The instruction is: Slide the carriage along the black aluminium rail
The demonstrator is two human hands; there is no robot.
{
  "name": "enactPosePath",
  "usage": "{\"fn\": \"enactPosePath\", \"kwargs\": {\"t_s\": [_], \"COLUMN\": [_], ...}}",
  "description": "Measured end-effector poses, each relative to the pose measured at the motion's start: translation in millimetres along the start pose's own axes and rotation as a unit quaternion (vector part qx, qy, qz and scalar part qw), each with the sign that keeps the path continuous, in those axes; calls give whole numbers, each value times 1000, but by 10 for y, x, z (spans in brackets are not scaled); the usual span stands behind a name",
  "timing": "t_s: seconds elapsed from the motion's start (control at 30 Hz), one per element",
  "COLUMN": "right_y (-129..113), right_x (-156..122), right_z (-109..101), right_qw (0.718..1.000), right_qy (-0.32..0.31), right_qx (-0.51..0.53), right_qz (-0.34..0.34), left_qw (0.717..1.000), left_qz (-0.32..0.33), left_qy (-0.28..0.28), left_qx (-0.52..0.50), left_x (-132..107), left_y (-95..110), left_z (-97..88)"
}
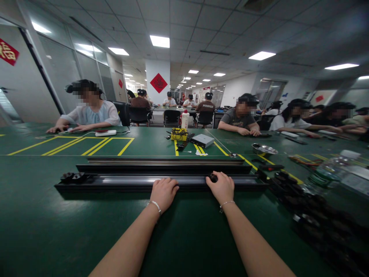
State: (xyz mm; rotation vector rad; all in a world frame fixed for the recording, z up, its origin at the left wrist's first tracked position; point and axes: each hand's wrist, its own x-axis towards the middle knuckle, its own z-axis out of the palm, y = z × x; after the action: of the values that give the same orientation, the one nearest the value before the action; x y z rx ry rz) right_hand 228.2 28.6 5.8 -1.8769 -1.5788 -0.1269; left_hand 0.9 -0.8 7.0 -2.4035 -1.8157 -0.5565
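On the green worktop [72, 231], the long black rail [191, 181] was touched by the left hand [163, 194]; whether its grip was closed could not be told. Over the rail, a small black part [213, 177] was pinched by the right hand [224, 187]. Behind the rail, a yellow box [179, 136] was seen.

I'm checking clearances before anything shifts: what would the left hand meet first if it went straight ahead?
Beyond the near rail it rests on, the left hand would probably first meet the black rail lying just behind; the low viewing angle leaves the gap unclear.
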Motion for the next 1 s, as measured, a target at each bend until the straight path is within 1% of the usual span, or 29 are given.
{"fn": "enactPosePath", "kwargs": {"t_s": [0.17, 0.37, 0.63, 1.0], "right_y": [-19, -12, -7, 30], "right_x": [5, 23, -1, 20], "right_z": [-27, -41, -9, 9], "right_qw": [1000, 1000, 1000, 1000], "right_qy": [0, -11, 3, 1], "right_qx": [5, 3, -25, -15], "right_qz": [1, 0, -5, 2], "left_qw": [1000, 1000, 1000, 1000], "left_qz": [-3, 9, 1, -4], "left_qy": [-2, 7, -3, -6], "left_qx": [2, 5, 1, -5], "left_x": [1, 3, -1, -3], "left_y": [-2, -10, 2, 6], "left_z": [2, 9, -13, -23]}}
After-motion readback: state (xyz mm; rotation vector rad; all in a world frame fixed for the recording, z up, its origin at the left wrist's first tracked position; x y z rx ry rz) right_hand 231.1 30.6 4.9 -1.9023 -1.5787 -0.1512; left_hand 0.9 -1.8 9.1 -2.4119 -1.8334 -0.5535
